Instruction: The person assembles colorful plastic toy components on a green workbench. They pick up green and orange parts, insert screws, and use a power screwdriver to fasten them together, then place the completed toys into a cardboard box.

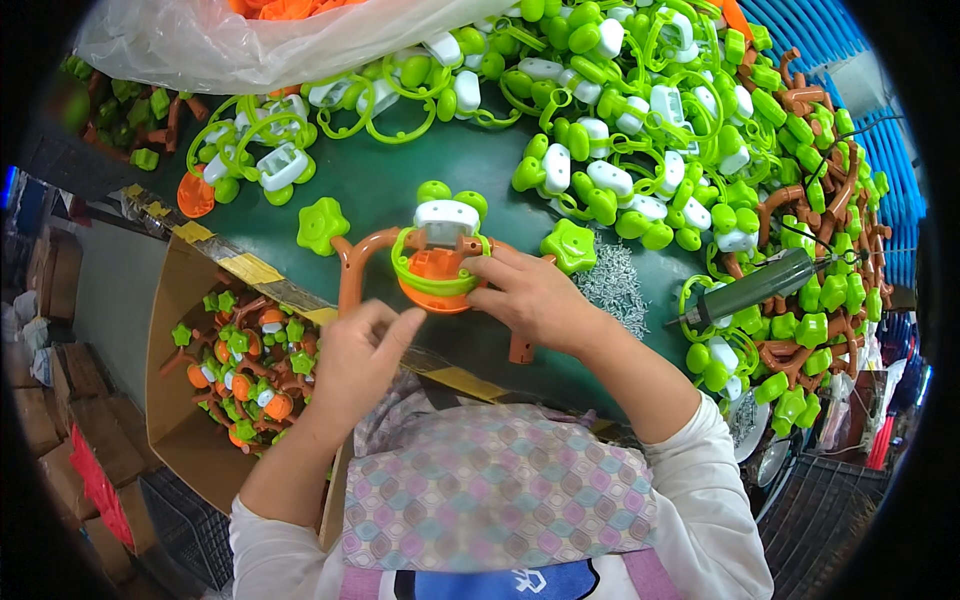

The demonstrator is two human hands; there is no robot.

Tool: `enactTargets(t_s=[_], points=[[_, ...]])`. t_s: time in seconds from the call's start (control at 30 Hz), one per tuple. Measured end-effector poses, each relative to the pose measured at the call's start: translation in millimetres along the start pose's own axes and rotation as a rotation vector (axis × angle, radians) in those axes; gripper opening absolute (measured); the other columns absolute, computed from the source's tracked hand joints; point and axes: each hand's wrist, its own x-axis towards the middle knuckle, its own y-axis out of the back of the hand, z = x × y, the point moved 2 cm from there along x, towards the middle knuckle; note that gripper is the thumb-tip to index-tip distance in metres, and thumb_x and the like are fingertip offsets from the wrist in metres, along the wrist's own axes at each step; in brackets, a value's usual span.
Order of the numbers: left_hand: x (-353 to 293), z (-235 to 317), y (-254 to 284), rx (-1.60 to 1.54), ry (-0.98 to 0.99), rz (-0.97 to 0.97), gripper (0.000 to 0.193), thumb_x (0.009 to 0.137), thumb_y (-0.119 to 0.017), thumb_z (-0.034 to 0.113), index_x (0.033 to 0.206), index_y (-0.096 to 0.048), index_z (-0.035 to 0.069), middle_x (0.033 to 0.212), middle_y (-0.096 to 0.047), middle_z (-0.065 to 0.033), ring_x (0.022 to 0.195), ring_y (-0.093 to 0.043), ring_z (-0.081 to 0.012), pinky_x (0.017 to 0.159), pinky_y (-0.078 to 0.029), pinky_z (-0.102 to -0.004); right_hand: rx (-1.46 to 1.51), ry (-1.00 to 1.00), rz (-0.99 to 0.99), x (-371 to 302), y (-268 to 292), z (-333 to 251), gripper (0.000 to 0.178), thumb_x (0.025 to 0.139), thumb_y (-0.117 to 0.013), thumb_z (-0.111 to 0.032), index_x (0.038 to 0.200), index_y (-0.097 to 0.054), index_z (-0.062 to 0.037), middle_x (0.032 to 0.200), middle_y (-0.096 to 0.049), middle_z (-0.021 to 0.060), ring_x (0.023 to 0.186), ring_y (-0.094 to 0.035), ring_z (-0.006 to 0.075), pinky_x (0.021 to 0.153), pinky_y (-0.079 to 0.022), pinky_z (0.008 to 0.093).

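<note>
In front of me on the green tabletop lies a plastic toy assembly [436, 268]: a lime-green ring round an orange cup, a white block with green knobs at its top. Brown branch-like arms [366, 262] curve out from both sides, with green star-shaped caps [322, 226] by their upper ends. My right hand [535, 298] grips the assembly's right side, thumb and fingers at the ring and cup. My left hand [362, 350] is just below its left side, fingers loosely bent and thumb apart; no object shows in it. The right palm hides part of the right arm.
Green-and-white ring parts [640, 120] are heaped at the back and right. Loose screws [612, 285] lie right of my right hand, near a dark green powered screwdriver [755, 290]. A cardboard box [180, 370] of similar toys stands left. A plastic bag [250, 50] lies at the back.
</note>
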Motion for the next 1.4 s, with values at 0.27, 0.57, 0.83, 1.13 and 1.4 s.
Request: enactTargets(t_s=[0.27, 0.57, 0.83, 1.13, 1.4], points=[[28.1, -10.1, -51.2, -1.317, -0.073, -0.273, 0.046, 0.104, -0.048, 0.022, 0.147, -0.038, 0.008, 0.140, -0.051, -0.0119, 0.125, -0.056, -0.0269, 0.101, -0.052, -0.0482, 0.029, 0.026, -0.113, 2.4, 11.1, -27.0, 0.052, 0.054, -0.080, -0.017, 0.102, -0.067, -0.0024, 0.136, -0.049, 0.0139, 0.113, -0.056, 0.0323, 0.098, -0.051, 0.0423], [30.0, -13.2, -50.0, -1.367, -0.220, -0.213, 0.050, 0.101, -0.049, 0.008, 0.148, -0.035, 0.008, 0.143, -0.050, -0.0142, 0.130, -0.053, -0.0307, 0.103, -0.052, -0.0493, -0.221, -0.252, 0.190, -5.8, 6.2, -0.5, 0.042, 0.077, -0.073, -0.012, 0.118, -0.067, -0.0070, 0.098, -0.063, 0.0083, 0.084, -0.061, 0.0257, 0.081, -0.049, 0.0385], [33.7, -17.4, -66.1, -1.314, -0.286, -0.037, 0.053, 0.105, -0.048, 0.013, 0.152, -0.024, 0.017, 0.146, -0.045, -0.0102, 0.131, -0.052, -0.0290, 0.106, -0.049, -0.0541, -0.153, 0.006, 0.514, 69.9, 28.9, -24.7, 0.027, 0.084, -0.073, -0.025, 0.104, -0.067, -0.0090, 0.104, -0.060, 0.0041, 0.096, -0.061, 0.0254, 0.104, -0.042, 0.0508], [28.8, -3.9, -61.1, -1.231, -0.292, -0.020, 0.050, 0.105, -0.047, 0.011, 0.151, -0.027, 0.013, 0.146, -0.048, -0.0137, 0.129, -0.056, -0.0324, 0.102, -0.053, -0.0552, 0.294, 0.097, 0.070, 139.3, 25.6, 27.8, 0.019, 0.089, -0.071, -0.024, 0.095, -0.075, -0.0067, 0.093, -0.074, 0.0099, 0.098, -0.068, 0.0307, 0.099, -0.048, 0.0437], [28.4, -0.7, -55.9, -1.335, -0.289, -0.171, 0.055, 0.104, -0.047, 0.009, 0.152, -0.020, 0.014, 0.146, -0.044, -0.0179, 0.130, -0.055, -0.0346, 0.102, -0.053, -0.0560, 0.606, -0.348, 0.013, 68.0, 46.2, 46.1, 0.072, 0.082, -0.084, -0.028, 0.143, -0.052, -0.0088, 0.113, -0.066, 0.0079, 0.098, -0.063, 0.0220, 0.089, -0.052, 0.0372]])
